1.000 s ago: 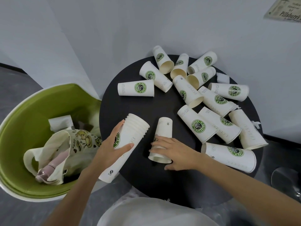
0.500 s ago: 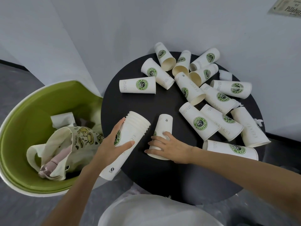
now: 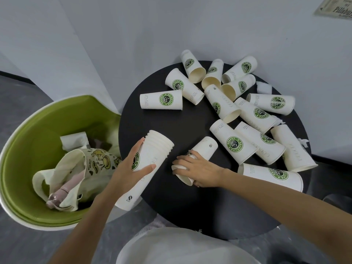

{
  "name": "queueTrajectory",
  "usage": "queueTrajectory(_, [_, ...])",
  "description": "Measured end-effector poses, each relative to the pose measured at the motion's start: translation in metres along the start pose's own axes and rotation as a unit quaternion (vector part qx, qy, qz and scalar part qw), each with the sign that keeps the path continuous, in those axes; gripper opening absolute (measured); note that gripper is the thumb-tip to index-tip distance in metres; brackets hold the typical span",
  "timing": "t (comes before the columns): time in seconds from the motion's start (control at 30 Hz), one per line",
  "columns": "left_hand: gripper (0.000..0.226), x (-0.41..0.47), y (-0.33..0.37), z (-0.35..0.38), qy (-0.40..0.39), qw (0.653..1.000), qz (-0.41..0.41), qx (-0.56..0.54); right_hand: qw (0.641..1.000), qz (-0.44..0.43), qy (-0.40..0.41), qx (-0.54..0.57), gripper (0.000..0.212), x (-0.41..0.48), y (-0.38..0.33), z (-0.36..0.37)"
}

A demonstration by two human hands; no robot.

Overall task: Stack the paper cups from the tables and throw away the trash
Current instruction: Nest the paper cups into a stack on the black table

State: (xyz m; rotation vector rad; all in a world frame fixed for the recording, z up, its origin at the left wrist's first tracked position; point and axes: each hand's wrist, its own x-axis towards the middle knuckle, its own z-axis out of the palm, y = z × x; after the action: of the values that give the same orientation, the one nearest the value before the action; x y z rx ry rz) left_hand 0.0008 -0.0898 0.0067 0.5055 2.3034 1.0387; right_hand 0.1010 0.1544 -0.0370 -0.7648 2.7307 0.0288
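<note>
L hand (image 3: 131, 168): fingers wrapped round the slanted stack of nested white paper cups (image 3: 159, 149), rims at the far end, base hanging off the near edge of the round black worktop (image 3: 171, 126); approx same as 1 s ago. R hand (image 3: 200, 170) is the change: fingers now curled over the single white paper cup w/ green logo (image 3: 206, 147), which has swung to slant right, just beside the stack. Reads as pick-up begun, nesting next. Further back, a dozen-odd loose white logo cups (image 3: 233, 143) + crumpled white tissue scraps (image 3: 263, 87) still to clear.
</note>
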Motion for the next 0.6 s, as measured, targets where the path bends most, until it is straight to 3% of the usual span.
queueTrajectory(0.2, [0.089,0.002,-0.003,-0.001,0.013,1.0,0.005,-0.015,0.998,-0.001,0.054,0.038,0.085,0.0,0.001,-0.005])
queueTrajectory(0.33, [0.089,0.003,-0.006,-0.005,0.023,1.0,0.007,-0.009,0.985,0.04,0.136,0.1,0.082,-0.008,0.001,-0.011])
queueTrajectory(0.47, [0.09,0.004,-0.004,-0.006,0.025,1.0,0.009,-0.007,0.937,0.124,0.261,0.195,0.077,-0.016,0.005,-0.029])
queueTrajectory(0.6, [0.093,0.007,-0.001,-0.006,0.016,1.0,0.021,-0.009,0.862,0.203,0.353,0.302,0.075,-0.026,0.011,-0.056])
